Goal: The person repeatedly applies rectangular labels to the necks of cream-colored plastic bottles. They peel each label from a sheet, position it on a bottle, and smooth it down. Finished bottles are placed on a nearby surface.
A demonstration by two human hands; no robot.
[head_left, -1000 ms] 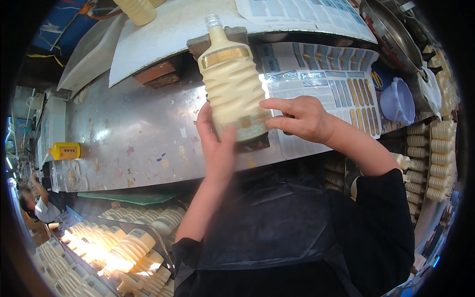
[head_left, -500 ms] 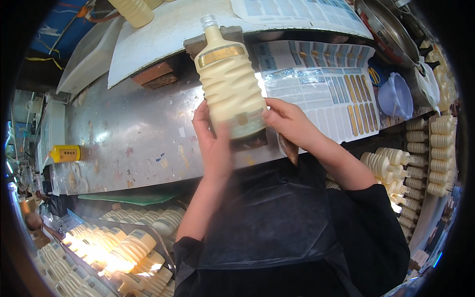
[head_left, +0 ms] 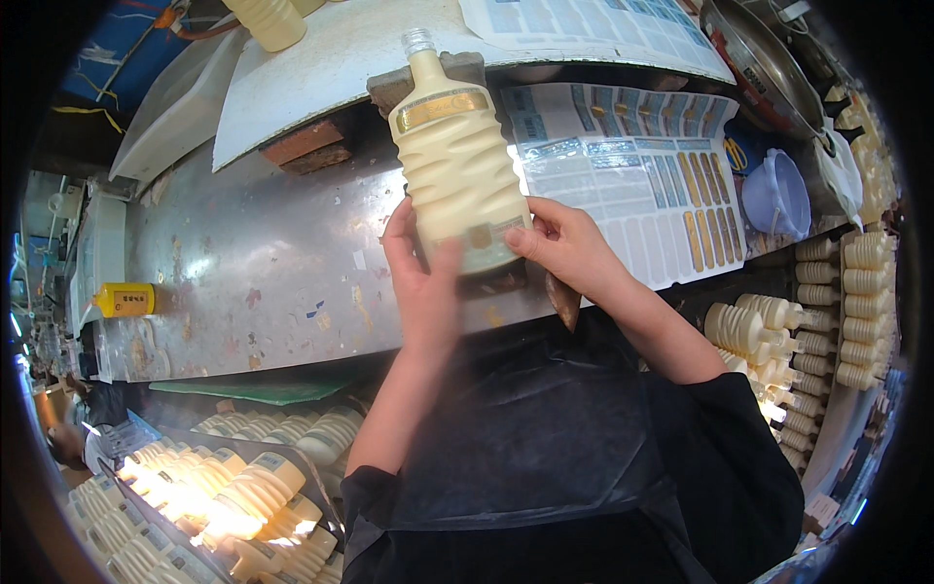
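Note:
A cream bottle with a rippled body and a clear threaded neck lies with its neck pointing away from me. Across its shoulder runs a gold label, and a pale label with a square emblem sits near its base. My left hand grips the bottle's lower left side, its thumb blurred over the front. At the lower right side my right hand holds the bottle, thumb on the pale label. Under the bottle's neck shows a grey-brown block. A brown pointed piece hangs below my right hand.
Sticker sheets with gold and blue labels lie right of the bottle on the metal table. Beyond them are a lilac bucket and yellow scissors. A yellow bottle stands far left. Crates of cream bottles flank me.
My right thumb has slid inward, further onto the pale label. The bottle sits slightly more to the right in view; both hands still hold it.

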